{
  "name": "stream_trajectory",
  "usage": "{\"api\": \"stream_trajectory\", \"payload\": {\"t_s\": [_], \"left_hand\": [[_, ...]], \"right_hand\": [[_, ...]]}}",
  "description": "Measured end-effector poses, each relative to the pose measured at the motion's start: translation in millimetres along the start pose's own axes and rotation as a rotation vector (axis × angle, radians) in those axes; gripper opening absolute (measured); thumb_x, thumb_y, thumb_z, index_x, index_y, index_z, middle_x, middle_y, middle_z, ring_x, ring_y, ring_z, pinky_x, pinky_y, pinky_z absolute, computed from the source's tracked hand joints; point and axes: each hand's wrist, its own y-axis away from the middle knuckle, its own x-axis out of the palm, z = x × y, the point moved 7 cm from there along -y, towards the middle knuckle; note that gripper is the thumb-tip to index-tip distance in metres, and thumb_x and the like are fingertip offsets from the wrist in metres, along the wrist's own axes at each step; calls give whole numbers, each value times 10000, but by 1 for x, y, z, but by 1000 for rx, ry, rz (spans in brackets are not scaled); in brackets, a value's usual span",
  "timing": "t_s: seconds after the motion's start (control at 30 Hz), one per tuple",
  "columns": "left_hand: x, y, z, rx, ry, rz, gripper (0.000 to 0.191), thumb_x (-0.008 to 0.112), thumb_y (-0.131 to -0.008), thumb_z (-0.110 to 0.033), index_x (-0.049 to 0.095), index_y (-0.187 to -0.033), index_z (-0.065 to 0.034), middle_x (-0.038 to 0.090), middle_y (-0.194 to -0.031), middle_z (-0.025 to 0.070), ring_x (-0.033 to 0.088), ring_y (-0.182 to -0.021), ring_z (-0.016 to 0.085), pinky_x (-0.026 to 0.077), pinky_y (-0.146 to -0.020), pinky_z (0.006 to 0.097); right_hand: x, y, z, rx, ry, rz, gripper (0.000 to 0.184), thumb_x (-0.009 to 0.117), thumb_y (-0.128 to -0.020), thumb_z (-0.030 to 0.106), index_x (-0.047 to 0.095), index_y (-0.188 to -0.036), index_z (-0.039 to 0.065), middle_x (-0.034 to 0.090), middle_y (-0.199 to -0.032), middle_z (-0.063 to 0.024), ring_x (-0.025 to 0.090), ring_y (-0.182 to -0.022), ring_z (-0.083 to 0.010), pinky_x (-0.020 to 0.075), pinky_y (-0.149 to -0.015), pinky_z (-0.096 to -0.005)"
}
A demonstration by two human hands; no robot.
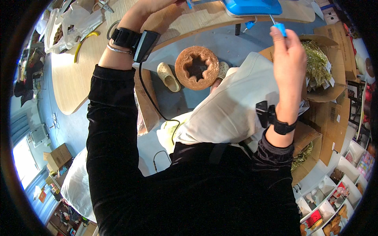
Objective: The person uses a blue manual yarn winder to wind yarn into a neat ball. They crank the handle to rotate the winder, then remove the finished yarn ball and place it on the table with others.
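My right hand (pixel 288 54) grips the blue knob (pixel 280 29) of a metal crank. The crank leads up to a blue hand-cranked machine (pixel 251 7) at the front edge of the wooden table (pixel 69 88). Below the machine, a small blue clamp part (pixel 249 24) hangs at that edge. At the top of the view, my left hand (pixel 156 4) reaches over the table; its fingers are mostly cut off by the frame. A thin blue part (pixel 189 4) shows close to those fingers, but whether they hold it is hidden.
A brown fibre coil (pixel 180 69) with a star-shaped hollow stands between my feet, beside a beige clog (pixel 168 78). Cardboard boxes with gold tinsel (pixel 317 63) flank my right side. Pliers (pixel 104 6), a yellow-handled tool (pixel 81 45) and plastic bags (pixel 73 22) lie on the table.
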Motion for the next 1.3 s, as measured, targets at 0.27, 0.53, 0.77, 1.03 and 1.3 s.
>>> {"api": "stream_trajectory", "payload": {"t_s": [0.27, 0.53, 0.77, 1.03, 1.3], "left_hand": [[3, 3, -8, 38, -46, -16, 307, 660, -974, -273, 703, -838, -1, 669, -737, 57, 611, -682, 143, 493, -615, 309], [-3, 3, -11, 43, -216, -55, 341, 657, -967, -330, 727, -886, -7, 703, -785, 80, 643, -715, 160, 513, -645, 321], [-2, -2, -3, -41, -207, 22, 321, 667, -962, -309, 740, -989, 2, 720, -820, 97, 666, -754, 173, 531, -684, 326], [-1, 1, -8, -19, -256, 17, 347, 650, -972, -333, 736, -949, 3, 701, -777, 97, 654, -728, 182, 521, -673, 340], [-1, -1, -10, -22, -288, 18, 341, 643, -972, -336, 735, -936, -10, 704, -791, 90, 651, -727, 176, 515, -667, 328]], "right_hand": [[-17, -45, -64, 57, 223, -100, 425, 549, -969, 473, 667, -995, 65, 692, -849, -174, 668, -857, -396, 506, -744, -471], [50, -15, -87, 271, 278, 241, 398, 547, -977, 426, 684, -1026, 56, 704, -886, -206, 670, -905, -420, 511, -803, -500], [59, 15, -24, 124, 14, 190, 374, 573, -974, 374, 656, -933, 12, 673, -816, -221, 642, -792, -440, 477, -701, -511], [-12, -18, -17, 81, -91, 5, 396, 622, -961, 420, 692, -961, 31, 620, -680, -119, 579, -623, -221, 459, -630, -362], [-4, -44, -89, 157, 215, -37, 458, 550, -960, 490, 672, -964, 49, 674, -798, -177, 655, -810, -403, 492, -718, -466]]}}
